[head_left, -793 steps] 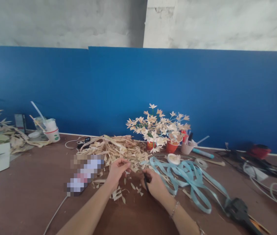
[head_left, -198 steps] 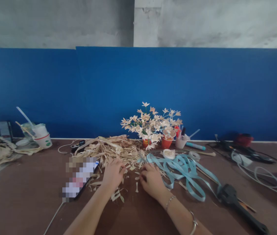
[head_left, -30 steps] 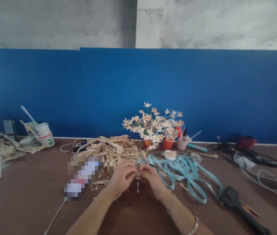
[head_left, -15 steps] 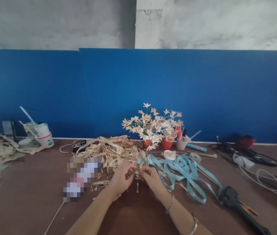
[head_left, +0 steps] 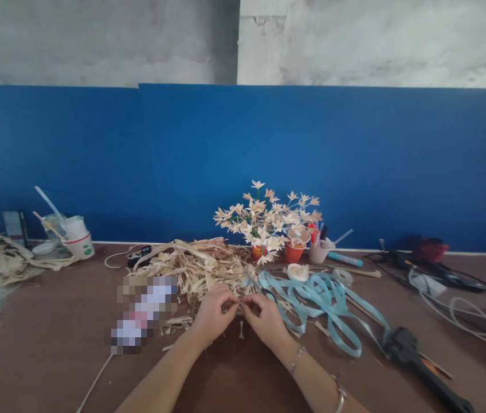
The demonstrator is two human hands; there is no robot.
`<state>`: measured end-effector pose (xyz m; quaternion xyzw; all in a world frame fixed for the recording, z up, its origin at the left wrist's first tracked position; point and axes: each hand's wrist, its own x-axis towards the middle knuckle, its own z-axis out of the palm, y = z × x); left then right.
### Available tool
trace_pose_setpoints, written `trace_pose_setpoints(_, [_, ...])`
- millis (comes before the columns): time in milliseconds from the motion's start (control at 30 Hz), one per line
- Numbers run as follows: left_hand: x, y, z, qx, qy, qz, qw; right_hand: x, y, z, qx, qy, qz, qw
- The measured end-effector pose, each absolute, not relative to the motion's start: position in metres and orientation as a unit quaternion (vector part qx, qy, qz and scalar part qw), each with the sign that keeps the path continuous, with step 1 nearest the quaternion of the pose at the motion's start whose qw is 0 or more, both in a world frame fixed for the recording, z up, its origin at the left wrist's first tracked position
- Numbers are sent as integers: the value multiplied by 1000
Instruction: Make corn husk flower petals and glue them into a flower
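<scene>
Pale scrap (head_left: 241, 329) just nearside of left grip (head_left: 214, 312) and right grip (head_left: 267, 318)

thin silvery chain bracelet (head_left: 297, 360) at right wrist (head_left: 288, 350), 5 o'clock; smooth silvery bangle (head_left: 341, 395) higher on same arm (head_left: 318, 378), also 5 o'clock.

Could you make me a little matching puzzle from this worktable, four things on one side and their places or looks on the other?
1. Ribbon
2. Dry strips
3. Black tool
4. Left hand and right hand

A. Fingertips close together
B. Lying right of the loops of fabric
C. Light blue, loosely looped
D. Beige, heaped beyond the hands

Pairs: 1-C, 2-D, 3-B, 4-A
</scene>
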<state>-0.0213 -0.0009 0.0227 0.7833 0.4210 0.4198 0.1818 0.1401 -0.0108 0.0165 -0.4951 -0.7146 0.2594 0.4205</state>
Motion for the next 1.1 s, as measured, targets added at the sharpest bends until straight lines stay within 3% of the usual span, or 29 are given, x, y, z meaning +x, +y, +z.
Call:
trace_pose_setpoints(200, [-13,-3,19,774,469,402,139,140,-14,17,-506,-759,124,391])
trace_pose_setpoints(567, [-5,-6,17,728,536,409,122,140,-11,12,-597,-701,70,385])
trace_pose_setpoints(833, [-12,3,10,719,523,422,177,147,-3,12,-516,-709,203,436])
trace_pose_setpoints(1100, [-11,-4,17,766,474,399,172,144,-8,12,-487,-760,168,397])
